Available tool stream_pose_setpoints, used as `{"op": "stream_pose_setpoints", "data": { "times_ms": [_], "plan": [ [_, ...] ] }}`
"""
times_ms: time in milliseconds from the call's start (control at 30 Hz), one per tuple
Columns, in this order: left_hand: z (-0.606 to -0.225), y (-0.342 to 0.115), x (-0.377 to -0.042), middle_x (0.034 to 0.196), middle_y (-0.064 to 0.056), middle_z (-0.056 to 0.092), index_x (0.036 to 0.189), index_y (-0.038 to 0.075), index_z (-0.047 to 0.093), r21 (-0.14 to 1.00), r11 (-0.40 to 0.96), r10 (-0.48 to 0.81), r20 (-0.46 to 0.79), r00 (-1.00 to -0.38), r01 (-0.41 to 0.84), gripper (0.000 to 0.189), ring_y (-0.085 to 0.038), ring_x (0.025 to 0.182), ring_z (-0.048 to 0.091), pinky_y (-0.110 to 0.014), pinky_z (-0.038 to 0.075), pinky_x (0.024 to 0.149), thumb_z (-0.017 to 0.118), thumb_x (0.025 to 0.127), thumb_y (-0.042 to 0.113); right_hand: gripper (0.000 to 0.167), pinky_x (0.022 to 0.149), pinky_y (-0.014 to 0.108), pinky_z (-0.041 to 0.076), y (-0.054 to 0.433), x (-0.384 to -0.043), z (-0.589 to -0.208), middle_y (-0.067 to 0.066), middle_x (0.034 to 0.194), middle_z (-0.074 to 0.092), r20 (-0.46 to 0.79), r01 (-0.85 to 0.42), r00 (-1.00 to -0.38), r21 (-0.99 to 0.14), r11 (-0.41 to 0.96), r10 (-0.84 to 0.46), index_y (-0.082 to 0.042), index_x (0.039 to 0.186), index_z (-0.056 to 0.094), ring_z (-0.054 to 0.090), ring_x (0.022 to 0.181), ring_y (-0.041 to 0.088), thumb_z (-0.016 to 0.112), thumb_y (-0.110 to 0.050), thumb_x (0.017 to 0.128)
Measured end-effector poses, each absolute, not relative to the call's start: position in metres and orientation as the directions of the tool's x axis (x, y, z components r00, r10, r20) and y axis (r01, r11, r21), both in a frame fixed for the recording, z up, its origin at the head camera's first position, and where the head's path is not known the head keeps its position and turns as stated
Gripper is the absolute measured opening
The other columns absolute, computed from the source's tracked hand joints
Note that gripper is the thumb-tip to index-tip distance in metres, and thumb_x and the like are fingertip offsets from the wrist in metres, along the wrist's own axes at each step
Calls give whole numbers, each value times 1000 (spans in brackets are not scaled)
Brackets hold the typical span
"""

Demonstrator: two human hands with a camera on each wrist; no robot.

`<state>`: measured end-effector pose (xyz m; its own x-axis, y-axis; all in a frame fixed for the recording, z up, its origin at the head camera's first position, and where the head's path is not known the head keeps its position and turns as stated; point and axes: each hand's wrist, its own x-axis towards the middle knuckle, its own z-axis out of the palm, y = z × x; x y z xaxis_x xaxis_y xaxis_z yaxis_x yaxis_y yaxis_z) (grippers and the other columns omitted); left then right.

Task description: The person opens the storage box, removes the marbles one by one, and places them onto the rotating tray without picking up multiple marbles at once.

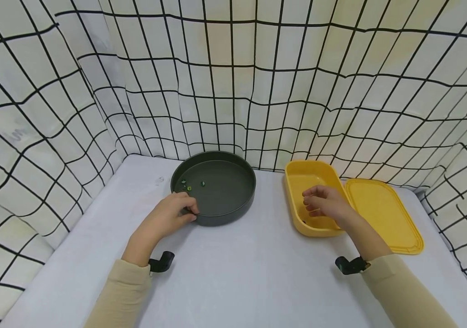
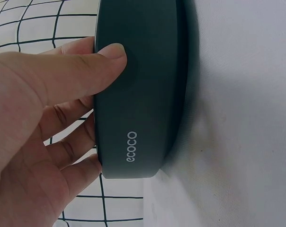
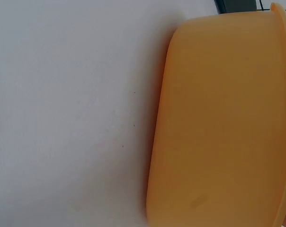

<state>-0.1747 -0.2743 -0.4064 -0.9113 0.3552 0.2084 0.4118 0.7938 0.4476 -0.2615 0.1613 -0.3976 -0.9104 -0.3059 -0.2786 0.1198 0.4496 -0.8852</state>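
A round dark green pan [image 1: 225, 196] with a low wall lies on the white table, and a few small green pieces [image 1: 189, 188] sit at its left side. My left hand [image 1: 166, 217] grips the pan's near-left rim. In the left wrist view, the thumb [image 2: 98, 71] presses the outer wall beside the printed "ecoco", while the other fingers reach over the rim. Over a yellow rectangular container [image 1: 295, 200] hovers my right hand [image 1: 327, 204], its fingers loosely bent and nothing visible in them. The right wrist view shows mostly the container's outer wall [image 3: 223, 123].
A yellow lid [image 1: 385, 218] lies flat to the right of the container, close against it. White walls with a black grid net [image 1: 233, 66] rise behind and at both sides. White cloth covers the table [image 1: 241, 273].
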Motion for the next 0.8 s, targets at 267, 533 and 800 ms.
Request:
{"op": "stream_pose_setpoints", "data": {
  "times_ms": [267,533,800],
  "plan": [
    [-405,-273,-174,88,4,62,82,18,68,448,795,354,208,-912,410,15,-21,91,60,-40,48,81,79,83,8,36,89,35,57,168,-263,-405,17,116,64,-337,114,-866,-852,512,-368,1,127,56,65,100,27,61,-24,100],
    [-406,-273,-174,87,5,62,82,20,68,460,790,347,211,-914,407,17,-18,88,60,-39,49,80,80,83,7,34,83,35,58,169,-261,-408,13,110,67,-370,87,-826,-828,554,-425,-2,125,59,67,91,27,62,-25,100],
    [-406,-273,-174,86,5,62,82,20,68,460,787,349,218,-912,411,18,-18,87,60,-38,49,78,80,82,6,31,79,32,55,168,-260,-407,9,101,67,-412,81,-783,-810,581,-465,-2,124,60,62,88,24,61,-21,99]
  ]
}}
